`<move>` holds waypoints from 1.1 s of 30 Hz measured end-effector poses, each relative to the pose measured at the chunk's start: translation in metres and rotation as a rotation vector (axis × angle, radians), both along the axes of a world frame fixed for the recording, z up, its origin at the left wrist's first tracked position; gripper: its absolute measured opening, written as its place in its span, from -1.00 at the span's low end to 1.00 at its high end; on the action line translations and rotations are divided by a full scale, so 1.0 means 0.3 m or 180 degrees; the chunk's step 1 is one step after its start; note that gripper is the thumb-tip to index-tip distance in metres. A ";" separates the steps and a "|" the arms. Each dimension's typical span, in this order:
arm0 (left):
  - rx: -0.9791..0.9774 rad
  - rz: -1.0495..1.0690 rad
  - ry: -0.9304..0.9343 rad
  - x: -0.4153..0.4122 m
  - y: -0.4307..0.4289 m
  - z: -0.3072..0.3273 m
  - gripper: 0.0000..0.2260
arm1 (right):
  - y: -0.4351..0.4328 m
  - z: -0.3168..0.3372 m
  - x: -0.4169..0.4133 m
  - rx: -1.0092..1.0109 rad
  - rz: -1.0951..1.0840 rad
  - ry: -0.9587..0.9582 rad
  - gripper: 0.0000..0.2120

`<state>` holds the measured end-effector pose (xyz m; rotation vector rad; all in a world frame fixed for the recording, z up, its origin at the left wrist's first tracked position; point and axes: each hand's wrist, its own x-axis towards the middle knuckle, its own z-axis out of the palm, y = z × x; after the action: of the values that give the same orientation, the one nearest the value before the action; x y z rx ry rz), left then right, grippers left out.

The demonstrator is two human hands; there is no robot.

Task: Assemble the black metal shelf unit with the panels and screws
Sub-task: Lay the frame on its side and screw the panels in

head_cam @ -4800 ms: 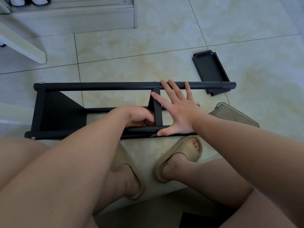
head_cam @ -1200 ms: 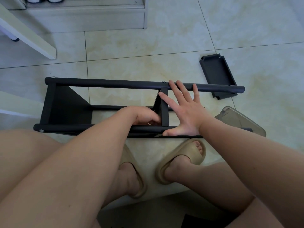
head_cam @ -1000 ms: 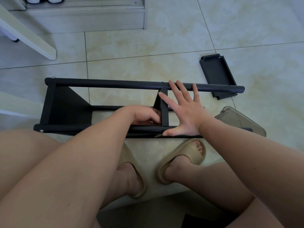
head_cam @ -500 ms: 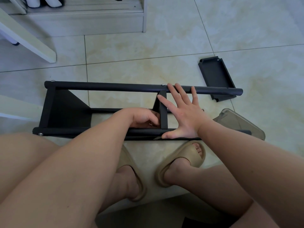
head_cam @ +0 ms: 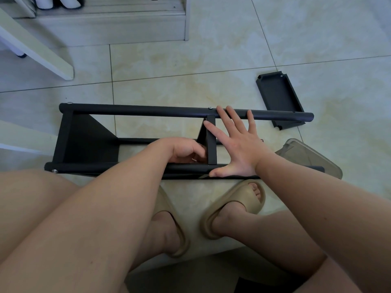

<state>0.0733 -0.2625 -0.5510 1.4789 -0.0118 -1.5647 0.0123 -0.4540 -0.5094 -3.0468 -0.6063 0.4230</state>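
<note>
The black metal shelf frame [head_cam: 148, 111] lies on its side on the tile floor, with one end panel [head_cam: 84, 140] fitted at the left and a middle panel [head_cam: 211, 144] standing between the poles. My left hand [head_cam: 184, 150] is curled inside the frame just left of the middle panel and pinches a small silvery metal piece [head_cam: 193, 159]. My right hand [head_cam: 237, 144] lies spread flat across the frame, fingers on the far pole and thumb on the near pole. A silver screw head [head_cam: 210, 108] sits on the far pole above the middle panel. A loose black panel [head_cam: 279, 98] lies on the floor at the right.
A clear plastic container [head_cam: 306, 157] sits by the frame's right end. My feet in tan slippers [head_cam: 239, 204] are just in front of the frame. A white furniture leg [head_cam: 42, 53] and a low white shelf base [head_cam: 105, 28] stand at the back left.
Both hands keep their places on the frame. Only my view has shifted slightly.
</note>
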 end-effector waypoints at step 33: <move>-0.0047 0.0035 -0.0003 -0.003 0.002 0.011 -0.78 | 0.000 0.000 0.000 0.0002 0.0019 0.0026 0.19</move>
<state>0.0723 -0.2619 -0.5478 1.4657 -0.0156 -1.5519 0.0124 -0.4539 -0.5095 -3.0419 -0.6152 0.4351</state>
